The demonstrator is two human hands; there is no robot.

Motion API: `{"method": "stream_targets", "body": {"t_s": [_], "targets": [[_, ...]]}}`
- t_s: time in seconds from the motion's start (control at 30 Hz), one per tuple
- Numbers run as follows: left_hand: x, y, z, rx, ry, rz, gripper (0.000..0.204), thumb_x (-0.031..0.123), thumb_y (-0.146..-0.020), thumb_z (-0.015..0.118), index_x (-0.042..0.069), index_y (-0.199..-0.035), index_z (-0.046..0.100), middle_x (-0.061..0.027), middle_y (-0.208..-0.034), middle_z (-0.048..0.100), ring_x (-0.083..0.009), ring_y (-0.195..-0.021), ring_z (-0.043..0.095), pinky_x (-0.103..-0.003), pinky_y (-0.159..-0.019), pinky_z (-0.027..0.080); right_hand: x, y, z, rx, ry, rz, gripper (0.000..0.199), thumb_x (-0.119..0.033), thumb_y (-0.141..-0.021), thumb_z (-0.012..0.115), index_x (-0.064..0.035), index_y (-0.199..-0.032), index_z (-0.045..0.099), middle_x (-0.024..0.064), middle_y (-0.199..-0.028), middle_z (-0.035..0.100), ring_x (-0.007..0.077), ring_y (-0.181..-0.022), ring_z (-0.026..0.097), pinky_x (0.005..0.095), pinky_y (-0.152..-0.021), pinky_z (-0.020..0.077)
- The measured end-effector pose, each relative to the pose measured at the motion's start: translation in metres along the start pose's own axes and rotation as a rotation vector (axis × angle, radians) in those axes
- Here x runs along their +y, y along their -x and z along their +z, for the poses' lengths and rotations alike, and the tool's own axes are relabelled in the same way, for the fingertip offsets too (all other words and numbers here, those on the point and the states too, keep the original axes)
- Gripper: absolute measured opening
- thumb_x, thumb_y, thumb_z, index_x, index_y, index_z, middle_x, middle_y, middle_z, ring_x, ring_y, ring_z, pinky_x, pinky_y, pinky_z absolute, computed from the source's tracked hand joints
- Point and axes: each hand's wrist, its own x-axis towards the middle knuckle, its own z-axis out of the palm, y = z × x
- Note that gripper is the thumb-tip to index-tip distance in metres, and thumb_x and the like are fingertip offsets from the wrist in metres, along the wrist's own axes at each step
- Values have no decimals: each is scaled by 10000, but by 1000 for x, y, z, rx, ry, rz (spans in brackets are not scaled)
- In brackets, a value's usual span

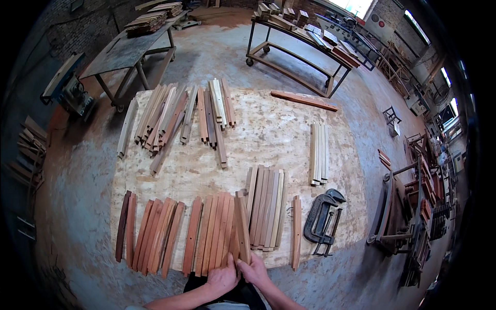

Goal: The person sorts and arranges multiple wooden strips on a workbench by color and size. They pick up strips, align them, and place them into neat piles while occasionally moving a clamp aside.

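Blotched pale plywood tabletop [268, 139] bears reddish-brown wooden strips [214, 227] and paler brown wooden strips [266, 209], apparently rowed by colour. Right hand [254, 269] grasps, between them, a slender brown wooden strip [242, 227] by its near end, presumably for control; left hand [223, 279] adjoins, finger grip indeterminable.

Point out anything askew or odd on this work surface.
The far-left pile of wooden strips looks askew: its strips overlap at different angles, and one strip slants out past the others. By contrast, the reddish strips along the near edge lie roughly side by side.
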Motion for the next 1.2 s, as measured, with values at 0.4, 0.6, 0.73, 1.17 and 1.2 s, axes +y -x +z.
{"method": "stream_targets", "body": {"t_s": [0.4, 0.6, 0.73, 1.17, 1.2], "targets": [[-18, 2, 12, 25, 76, 56, 762, 348, -923, 551, -176, -1416, 299, -201, -586, 634, -377, -519, 657, -509, -491, 532, -24, 6, 7, -44, 71, -173, 245, -113, -857, 690, 3, -1069, 653, 251, -1315, 574, 403, -1205, 564, 425, -1010, 444], [-17, -1, 24, -81, -17, 33, 567, 288, -902, 556, -136, -1275, 494, -201, -693, 679, -365, -609, 690, -494, -546, 556, 14, -7, 15, -58, 108, -183, 285, -176, -854, 706, 4, -1067, 647, 298, -1352, 539, 431, -1251, 534, 440, -1029, 441], [-22, -5, 27, -159, -128, 112, 283, 247, -890, 546, -10, -913, 662, -155, -697, 688, -327, -640, 707, -460, -567, 573, 9, -10, 16, -32, 181, -201, 367, -212, -859, 707, -2, -1146, 620, 328, -1356, 521, 451, -1272, 512, 459, -1045, 434], [-21, -40, -62, -39, 0, 15, 378, 301, -934, 529, 45, -1212, 542, -175, -695, 667, -375, -662, 691, -524, -581, 546, -51, -42, -16, 155, -94, 92, 213, -171, -928, 650, -32, -1083, 608, 88, -846, 671, 164, -701, 640, 296, -596, 520], [-40, -65, -78, 31, 116, -4, 367, 311, -947, 518, 76, -1227, 548, -199, -740, 672, -398, -711, 687, -531, -625, 545, -63, -60, -27, 216, -185, 90, 172, -121, -937, 617, -30, -1080, 592, 99, -848, 664, 135, -693, 646, 278, -565, 523]]}}
